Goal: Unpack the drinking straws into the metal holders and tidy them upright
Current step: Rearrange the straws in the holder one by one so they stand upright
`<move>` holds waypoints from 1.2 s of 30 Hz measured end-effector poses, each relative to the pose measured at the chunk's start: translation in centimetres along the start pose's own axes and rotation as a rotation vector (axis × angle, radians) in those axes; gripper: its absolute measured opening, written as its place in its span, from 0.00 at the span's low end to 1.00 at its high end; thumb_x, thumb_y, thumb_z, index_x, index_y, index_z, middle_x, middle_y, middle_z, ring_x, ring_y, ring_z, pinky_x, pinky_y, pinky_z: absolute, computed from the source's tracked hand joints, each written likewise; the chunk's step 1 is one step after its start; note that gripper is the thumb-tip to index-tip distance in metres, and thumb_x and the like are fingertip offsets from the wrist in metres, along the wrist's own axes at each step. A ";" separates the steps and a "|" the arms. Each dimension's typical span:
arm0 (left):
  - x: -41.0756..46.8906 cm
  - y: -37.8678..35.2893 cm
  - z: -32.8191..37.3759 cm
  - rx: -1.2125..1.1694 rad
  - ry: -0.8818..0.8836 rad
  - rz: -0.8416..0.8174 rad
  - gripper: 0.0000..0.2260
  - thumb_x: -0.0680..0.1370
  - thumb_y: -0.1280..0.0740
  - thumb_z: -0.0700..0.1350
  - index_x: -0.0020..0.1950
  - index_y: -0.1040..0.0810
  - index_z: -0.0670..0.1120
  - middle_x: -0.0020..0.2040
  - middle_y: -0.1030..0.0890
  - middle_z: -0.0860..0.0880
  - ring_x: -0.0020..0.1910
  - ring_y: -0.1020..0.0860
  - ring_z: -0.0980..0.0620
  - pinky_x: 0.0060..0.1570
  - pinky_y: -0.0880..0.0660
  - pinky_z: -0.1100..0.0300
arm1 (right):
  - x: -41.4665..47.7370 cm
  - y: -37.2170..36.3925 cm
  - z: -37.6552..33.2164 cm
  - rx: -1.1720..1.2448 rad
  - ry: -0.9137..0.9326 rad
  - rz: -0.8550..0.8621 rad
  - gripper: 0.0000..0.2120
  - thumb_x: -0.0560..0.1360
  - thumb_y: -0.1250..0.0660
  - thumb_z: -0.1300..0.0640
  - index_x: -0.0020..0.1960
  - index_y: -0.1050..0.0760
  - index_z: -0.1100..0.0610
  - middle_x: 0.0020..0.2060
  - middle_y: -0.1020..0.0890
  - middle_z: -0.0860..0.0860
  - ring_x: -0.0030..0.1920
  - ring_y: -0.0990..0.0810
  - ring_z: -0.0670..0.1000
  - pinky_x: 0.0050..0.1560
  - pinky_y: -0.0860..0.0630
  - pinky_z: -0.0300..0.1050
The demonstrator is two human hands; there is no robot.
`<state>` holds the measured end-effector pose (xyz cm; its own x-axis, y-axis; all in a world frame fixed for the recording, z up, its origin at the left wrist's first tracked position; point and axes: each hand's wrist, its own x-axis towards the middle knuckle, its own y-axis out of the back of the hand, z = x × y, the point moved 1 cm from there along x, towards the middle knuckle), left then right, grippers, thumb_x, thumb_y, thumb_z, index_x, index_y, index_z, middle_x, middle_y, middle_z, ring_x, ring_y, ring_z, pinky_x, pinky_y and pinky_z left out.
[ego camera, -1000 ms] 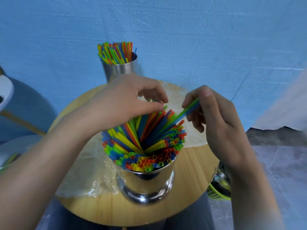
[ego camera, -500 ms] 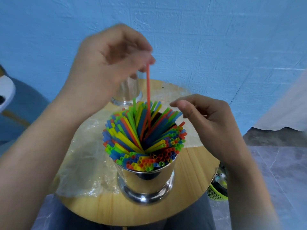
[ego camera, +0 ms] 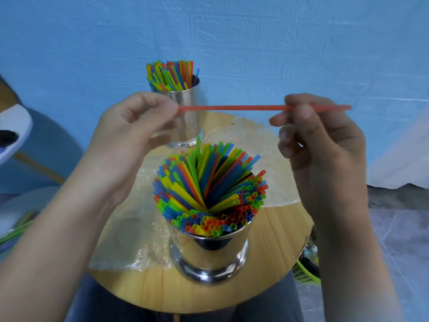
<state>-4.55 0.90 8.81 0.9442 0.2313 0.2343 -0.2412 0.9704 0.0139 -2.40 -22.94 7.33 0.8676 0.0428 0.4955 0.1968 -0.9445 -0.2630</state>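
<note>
A red straw [ego camera: 234, 108] lies level in the air above the table, held at both ends. My left hand [ego camera: 134, 126] pinches its left end and my right hand [ego camera: 320, 140] pinches it near the right end. Below them stands the near metal holder [ego camera: 210, 254], packed with coloured straws [ego camera: 209, 191] that lean and cross one another. One green straw sticks up higher than the rest. The far metal holder [ego camera: 188, 112] stands behind my left hand, with its own bunch of straws [ego camera: 171, 75] mostly upright.
Both holders stand on a small round wooden table [ego camera: 274, 256]. Crumpled clear plastic wrapping [ego camera: 130, 231] lies across its left and back parts. A blue wall rises behind. A green basket [ego camera: 306, 273] sits on the floor at right, and a white seat [ego camera: 11, 131] is at far left.
My left hand pulled a red straw up out of the near holder and turned it level. My right hand rose from beside the holder and took the straw's other end.
</note>
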 end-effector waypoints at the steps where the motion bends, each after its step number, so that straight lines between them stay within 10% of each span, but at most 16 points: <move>1: -0.3 0.3 -0.2 0.067 -0.002 -0.035 0.02 0.76 0.27 0.48 0.45 0.18 0.52 0.48 0.14 0.50 0.49 0.18 0.53 0.55 0.23 0.55 | 0.0 0.2 -0.1 -0.035 0.030 0.047 0.06 0.82 0.35 0.56 0.50 0.20 0.54 0.37 0.17 0.50 0.35 0.27 0.50 0.36 0.31 0.41; 5: -1.7 1.3 -1.3 0.120 -0.066 -0.138 0.15 0.77 0.31 0.57 0.60 0.19 0.53 0.60 0.15 0.51 0.63 0.20 0.53 0.66 0.26 0.47 | 0.1 0.4 -0.6 -0.252 0.119 0.120 0.11 0.86 0.41 0.57 0.46 0.26 0.55 0.32 0.22 0.49 0.32 0.27 0.49 0.33 0.31 0.43; 11: -4.0 3.8 -5.1 0.049 0.017 -0.606 0.48 0.63 0.23 0.70 0.80 0.37 0.60 0.80 0.34 0.51 0.78 0.35 0.43 0.73 0.40 0.32 | -0.9 0.3 1.1 -0.659 -0.125 -0.280 0.09 0.82 0.33 0.47 0.54 0.18 0.49 0.44 0.16 0.46 0.45 0.20 0.42 0.45 0.25 0.39; 15: -5.3 3.6 -5.0 0.101 0.022 -0.682 0.47 0.64 0.21 0.66 0.78 0.40 0.68 0.79 0.34 0.58 0.78 0.34 0.52 0.77 0.37 0.51 | -2.1 2.5 1.4 -0.440 -0.244 -0.461 0.33 0.73 0.33 0.28 0.70 0.24 0.46 0.62 0.17 0.41 0.64 0.20 0.42 0.59 0.24 0.35; 18: -5.0 2.9 -4.4 0.140 0.048 -0.687 0.47 0.64 0.19 0.63 0.76 0.42 0.72 0.76 0.31 0.61 0.75 0.30 0.55 0.72 0.32 0.59 | -2.9 2.4 2.1 -0.395 -0.339 -0.725 0.49 0.65 0.28 0.26 0.79 0.36 0.47 0.75 0.27 0.42 0.76 0.30 0.46 0.76 0.32 0.50; 22: -4.2 2.7 -3.7 0.193 0.091 -0.648 0.54 0.62 0.17 0.60 0.79 0.47 0.69 0.75 0.31 0.65 0.72 0.27 0.57 0.70 0.28 0.57 | -2.1 1.0 1.9 -0.386 -0.217 -0.562 0.64 0.61 0.22 0.29 0.83 0.59 0.40 0.82 0.43 0.38 0.80 0.39 0.42 0.78 0.36 0.58; 36: -5.3 2.3 -3.7 0.126 0.106 -0.516 0.51 0.60 0.16 0.61 0.76 0.40 0.70 0.74 0.27 0.56 0.71 0.24 0.48 0.70 0.29 0.42 | -0.5 0.2 1.2 -0.741 -0.110 -0.562 0.40 0.66 0.40 0.18 0.74 0.31 0.33 0.75 0.29 0.34 0.76 0.38 0.34 0.77 0.35 0.56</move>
<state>-9.32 2.21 3.96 0.9629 -0.2612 0.0672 0.2412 0.9455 0.2189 -2.26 -22.77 6.00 0.7793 0.5511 0.2983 0.2925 -0.7408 0.6047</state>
